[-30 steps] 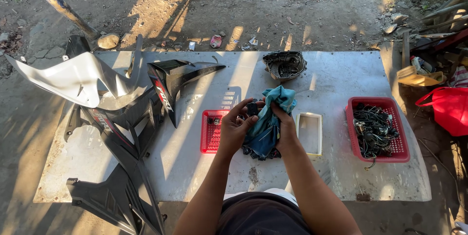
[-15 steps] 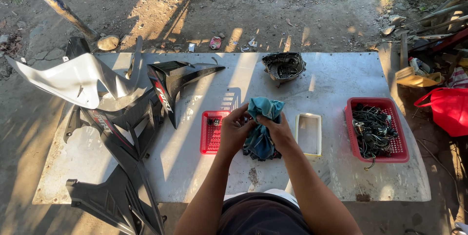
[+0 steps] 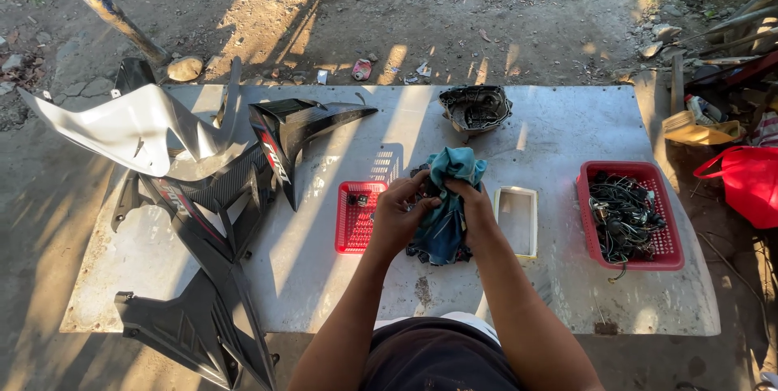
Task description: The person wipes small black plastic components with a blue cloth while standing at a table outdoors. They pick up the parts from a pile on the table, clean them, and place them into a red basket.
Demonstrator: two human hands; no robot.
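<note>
Both my hands are bunched together over the middle of a grey metal sheet (image 3: 454, 286) that lies on the ground as a work surface. My left hand (image 3: 399, 211) and my right hand (image 3: 472, 201) both grip a crumpled teal-blue cloth (image 3: 447, 196), which hangs down between them. A small dark part seems wrapped in the cloth near my left fingers; most of it is hidden. A small red basket (image 3: 355, 217) sits just left of my left hand. A clear rectangular cover (image 3: 517, 221) lies just right of my right hand.
Black and white motorcycle fairing panels (image 3: 194, 188) cover the left side of the sheet. A dark housing with wiring (image 3: 475, 107) lies at the far edge. A red basket of tangled wires (image 3: 628, 214) is on the right; a red bag (image 3: 750, 180) and scrap lie beyond.
My hands stay close together on the cloth and have worked it around slightly, bunching it higher between them. Nothing else on the sheet has moved.
</note>
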